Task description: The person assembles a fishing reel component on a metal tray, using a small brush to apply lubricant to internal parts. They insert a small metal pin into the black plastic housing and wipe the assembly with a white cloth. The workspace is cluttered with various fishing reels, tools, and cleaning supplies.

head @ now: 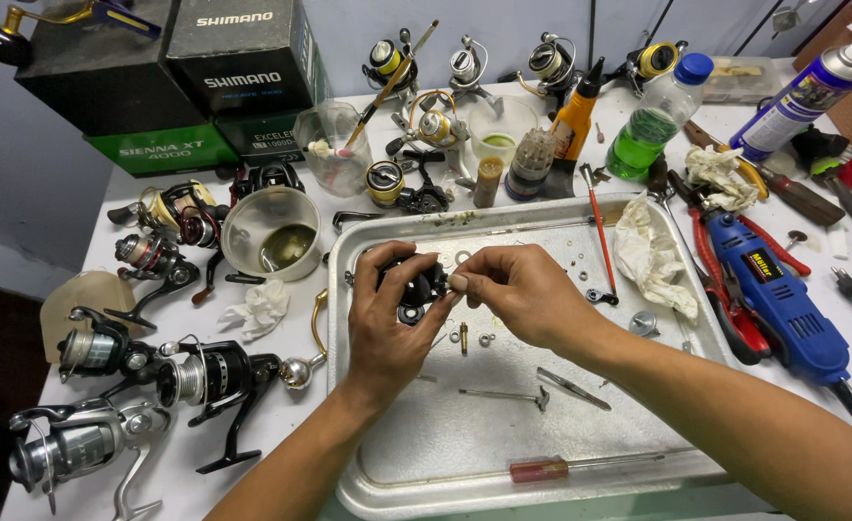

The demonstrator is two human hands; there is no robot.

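— Two hands over the metal tray (416,473): is the left hand (387,323) clamped?
— Yes, fingers wrapped around the black reel body (418,287). Right hand (517,294) pinches a small pale part (458,281) at it; seat it squarely, gently.

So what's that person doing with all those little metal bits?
A person is working over a metal tray on a crowded table. The left hand holds a small black reel part, and the right hand pinches a tiny pale piece right against it. Screws, washers, tweezers and a red screwdriver lie loose in the tray. Several fishing reels sit on the left, and a blue power tool on the right.
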